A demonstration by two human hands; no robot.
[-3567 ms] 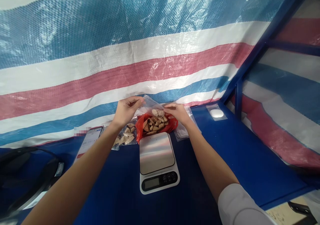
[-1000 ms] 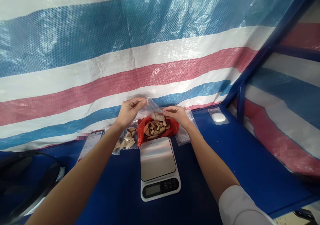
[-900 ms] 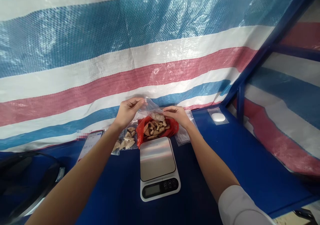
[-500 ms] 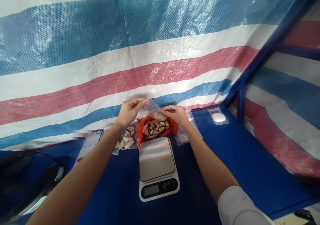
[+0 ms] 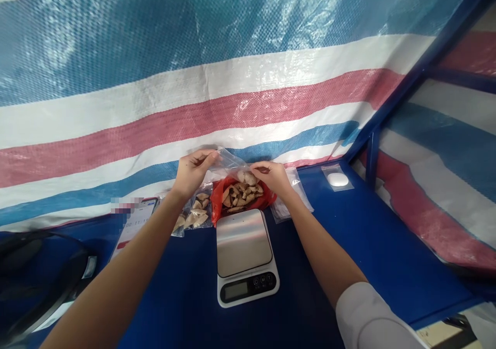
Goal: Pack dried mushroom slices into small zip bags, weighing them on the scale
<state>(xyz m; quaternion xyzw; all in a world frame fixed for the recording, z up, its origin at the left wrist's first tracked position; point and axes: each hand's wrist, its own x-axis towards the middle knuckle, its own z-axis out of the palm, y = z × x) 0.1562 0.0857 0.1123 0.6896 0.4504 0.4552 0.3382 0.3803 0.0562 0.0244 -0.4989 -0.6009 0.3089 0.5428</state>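
Between my hands a clear plastic zip bag (image 5: 231,161) is stretched, with pale tan pieces (image 5: 247,177) in its lower right part. My left hand (image 5: 197,169) pinches the bag's upper left end. At the other end my right hand (image 5: 272,176) is closed on the bag's right edge. Just below lies an open red plastic bag (image 5: 217,200) full of dried brownish pieces (image 5: 241,196), whose kind I cannot make out for sure. In front of it stands a white kitchen scale (image 5: 245,256) with a bare steel plate.
Filled clear bags (image 5: 198,212) lie left of the red bag, beside a phone (image 5: 137,219). Flat clear bags (image 5: 282,210) lie under my right wrist. A small bag with a white oval object (image 5: 338,179) sits farther right. Striped sheeting (image 5: 217,106) rises behind the blue table (image 5: 364,235).
My left hand has moved slightly left, drawing the clear bag wider. My right hand keeps its grip, and the pieces in the bag show more plainly.
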